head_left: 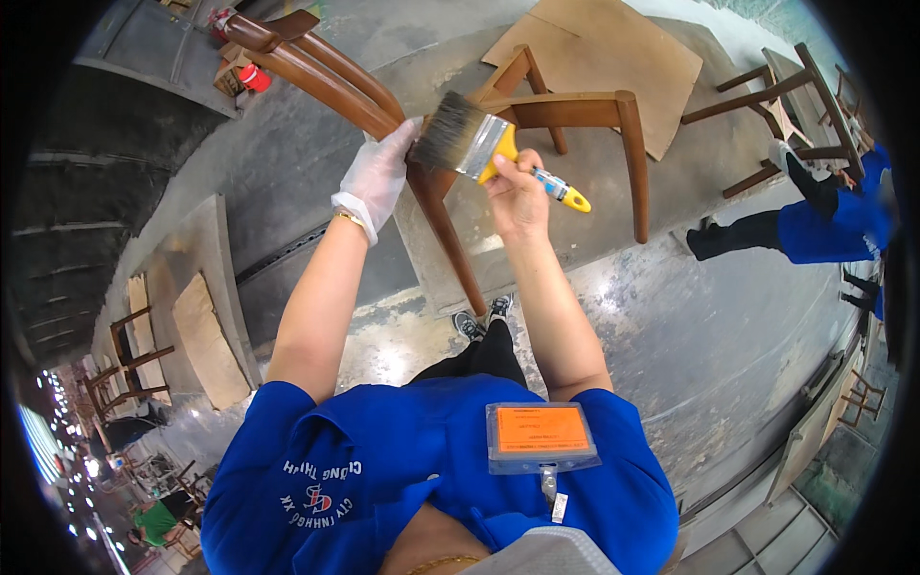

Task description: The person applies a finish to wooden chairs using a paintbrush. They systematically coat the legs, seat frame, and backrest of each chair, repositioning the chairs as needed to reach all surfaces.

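A brown wooden chair frame (567,111) lies tipped in front of me, its legs pointing towards me and its long back posts running to the upper left. My left hand (374,178), in a thin clear plastic glove, is closed round the frame near the joint of post and leg. In my bare right hand (520,196) is a wide paintbrush (497,154) with a yellow handle, metal ferrule and dark bristles. The bristles lie over the frame close to my left fingers; whether they touch the wood I cannot tell.
Under the chair is a grey work surface, with a brown board (613,57) at its far side. A red container (254,78) stands by a cardboard box at the upper left. To the right, a person in blue (829,225) is beside another chair frame (805,91).
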`<control>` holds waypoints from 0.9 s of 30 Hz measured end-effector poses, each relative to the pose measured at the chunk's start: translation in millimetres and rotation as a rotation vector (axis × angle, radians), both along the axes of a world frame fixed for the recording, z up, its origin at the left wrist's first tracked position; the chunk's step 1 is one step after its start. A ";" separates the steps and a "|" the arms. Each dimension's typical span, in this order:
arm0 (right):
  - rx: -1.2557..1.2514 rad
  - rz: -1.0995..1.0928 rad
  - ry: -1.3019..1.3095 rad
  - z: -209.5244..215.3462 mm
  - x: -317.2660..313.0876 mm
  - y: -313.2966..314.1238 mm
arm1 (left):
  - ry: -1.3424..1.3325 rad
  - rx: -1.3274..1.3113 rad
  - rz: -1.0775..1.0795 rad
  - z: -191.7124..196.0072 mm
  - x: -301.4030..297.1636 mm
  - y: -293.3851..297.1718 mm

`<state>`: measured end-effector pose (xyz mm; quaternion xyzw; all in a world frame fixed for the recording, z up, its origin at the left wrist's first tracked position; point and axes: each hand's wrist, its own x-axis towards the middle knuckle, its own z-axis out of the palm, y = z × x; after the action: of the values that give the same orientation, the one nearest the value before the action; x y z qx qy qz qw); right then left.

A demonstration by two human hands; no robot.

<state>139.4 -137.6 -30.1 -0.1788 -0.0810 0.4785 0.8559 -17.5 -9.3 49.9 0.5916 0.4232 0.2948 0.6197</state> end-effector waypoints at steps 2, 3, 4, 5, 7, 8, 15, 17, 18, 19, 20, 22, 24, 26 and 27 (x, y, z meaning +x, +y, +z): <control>0.005 0.061 -0.006 -13.9 -31.5 -9.2 | -0.191 -0.099 -0.019 -1.4 -0.3 4.5; -0.162 0.007 0.000 -27.9 -50.8 -20.7 | -0.175 -0.097 -0.007 -2.0 2.0 10.9; -0.184 -0.010 -0.040 -45.2 -69.7 -37.1 | -0.159 -0.094 0.003 -1.0 3.8 21.1; -0.412 -0.021 0.018 -64.1 -80.4 -60.4 | -0.112 -0.098 0.050 -0.8 5.1 27.8; -0.744 -0.034 0.048 -99.9 -88.8 -116.1 | -0.191 -0.109 0.004 -3.2 5.8 33.1; -0.965 -0.077 0.089 -112.5 -96.1 -137.4 | -0.202 -0.121 -0.005 -2.9 4.6 33.6; -0.886 -0.256 0.327 -68.8 -104.7 -59.4 | 0.011 0.013 -0.025 14.8 -5.8 12.1; -0.498 -0.179 0.053 -30.9 -93.1 -25.4 | -0.107 -0.095 -0.030 19.4 -2.8 12.7; -0.252 -0.229 0.064 -16.2 -87.1 -11.4 | -0.167 -0.133 -0.031 21.0 -1.4 15.1; -0.278 -0.240 0.053 -7.3 -86.2 -9.5 | -0.278 -0.172 -0.014 20.9 -1.8 17.6; -0.229 -0.251 0.006 -3.0 -83.4 -12.8 | -0.388 -0.202 -0.001 19.8 -1.1 20.7; -0.230 -0.282 -0.080 -8.1 -82.9 -33.7 | -0.583 -0.279 0.010 18.7 -0.1 34.5; -0.668 -0.283 0.258 -21.6 -88.9 -62.6 | -0.718 -0.349 -0.026 17.3 -3.7 45.0; -0.996 -0.398 -0.003 -23.6 -97.1 -72.3 | -0.810 -0.393 -0.079 21.9 -11.3 53.0; -0.810 -0.419 0.107 -16.1 -102.3 -69.6 | -0.822 -0.426 -0.109 25.1 -15.9 51.8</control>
<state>37.1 -207.2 -46.1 -0.4863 0.1949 0.2968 0.7984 -33.4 42.6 74.9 0.3064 0.1617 0.3782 0.8584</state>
